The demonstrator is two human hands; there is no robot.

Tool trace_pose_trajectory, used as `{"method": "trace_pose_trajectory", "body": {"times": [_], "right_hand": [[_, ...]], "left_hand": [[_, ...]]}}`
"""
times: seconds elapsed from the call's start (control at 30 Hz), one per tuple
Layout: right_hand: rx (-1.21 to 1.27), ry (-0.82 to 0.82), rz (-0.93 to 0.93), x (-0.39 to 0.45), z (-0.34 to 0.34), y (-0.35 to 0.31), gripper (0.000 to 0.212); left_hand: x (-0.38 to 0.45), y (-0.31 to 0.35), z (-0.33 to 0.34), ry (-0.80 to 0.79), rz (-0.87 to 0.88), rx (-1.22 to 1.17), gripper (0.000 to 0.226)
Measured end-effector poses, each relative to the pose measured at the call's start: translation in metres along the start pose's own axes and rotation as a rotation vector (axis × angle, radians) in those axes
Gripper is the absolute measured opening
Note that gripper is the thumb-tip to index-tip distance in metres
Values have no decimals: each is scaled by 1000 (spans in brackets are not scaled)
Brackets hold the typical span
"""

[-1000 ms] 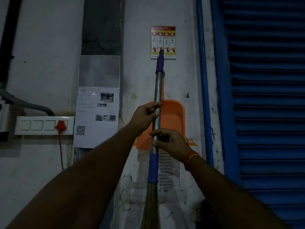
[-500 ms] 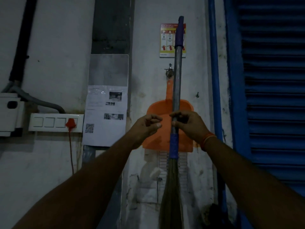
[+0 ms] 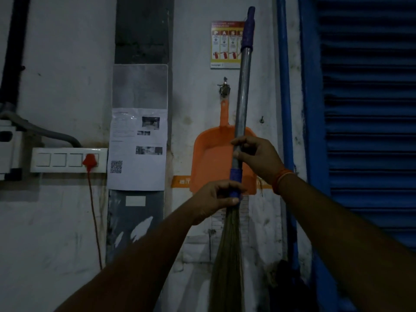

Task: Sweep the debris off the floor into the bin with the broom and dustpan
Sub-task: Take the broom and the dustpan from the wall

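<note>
Since 0.5 s ago, left hand [image 3: 217,197] dropped from beside the shaft to the blue collar of the broom [image 3: 242,104]; fingers now curled round it. Right hand [image 3: 256,157] grips the metal shaft just above. Broom's upright, w/ both hands on it, ready to carry off. Dustpan [image 3: 212,158] hangs on wall behind, untouched.

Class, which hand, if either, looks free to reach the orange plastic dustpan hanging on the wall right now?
Probably neither. The left hand grips the steel-handled grass broom at its blue collar, and the right hand grips the shaft above. The broom also crosses in front of the orange plastic dustpan. One hand would have to let go first.
</note>
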State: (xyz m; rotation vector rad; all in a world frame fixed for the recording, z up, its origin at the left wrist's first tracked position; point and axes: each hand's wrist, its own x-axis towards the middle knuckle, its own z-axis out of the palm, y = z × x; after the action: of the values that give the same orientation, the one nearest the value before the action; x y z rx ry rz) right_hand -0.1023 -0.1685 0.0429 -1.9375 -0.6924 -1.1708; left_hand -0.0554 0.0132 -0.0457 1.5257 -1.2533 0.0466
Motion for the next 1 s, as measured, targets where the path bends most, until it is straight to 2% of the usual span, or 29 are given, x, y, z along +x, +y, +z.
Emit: {"method": "trace_pose_trajectory", "body": {"times": [0.13, 0.27, 0.3, 0.37, 0.43, 0.47, 0.53, 0.6, 0.67, 0.73, 0.87, 1.0], "right_hand": [[63, 39, 46, -18, -16, -3, 25], [-31, 23, 67, -32, -41, -14, 21], [-107, 13, 64, -34, -48, -17, 21], [-420, 1, 6, -40, -64, -24, 22], [-767, 12, -103, -50, -77, -34, 22], [-861, -12, -169, -56, -83, -38, 22], [-916, -182, -308, -68, -94, -46, 21], [-973, -440, -438, -78, -105, -50, 21], [-1052, -662, -469, -86, -116, -53, 22], [-1091, -827, -421, -95, -123, -56, 21], [-971, -979, -304, -117, -131, -60, 14], [-752, -961, -209, -136, -148, -57, 24]], "left_hand": [[-13, -12, 14, 43, -2, 16, 30], [-14, -9, 26, 69, -17, 63, 28], [-14, -7, 29, 65, -20, 81, 27], [-14, -3, 34, 47, -28, 142, 27], [-14, 2, 41, 35, -44, 210, 27], [-14, 4, 44, 31, -53, 241, 26], [-15, 9, 51, 2, -71, 296, 24], [-18, 17, 59, -39, -77, 360, 25], [-23, 24, 69, -78, -75, 417, 26], [-29, 32, 79, -106, -91, 465, 26], [-42, 46, 100, -125, -135, 480, 29], [-52, 61, 110, -101, -122, 491, 28]]}}
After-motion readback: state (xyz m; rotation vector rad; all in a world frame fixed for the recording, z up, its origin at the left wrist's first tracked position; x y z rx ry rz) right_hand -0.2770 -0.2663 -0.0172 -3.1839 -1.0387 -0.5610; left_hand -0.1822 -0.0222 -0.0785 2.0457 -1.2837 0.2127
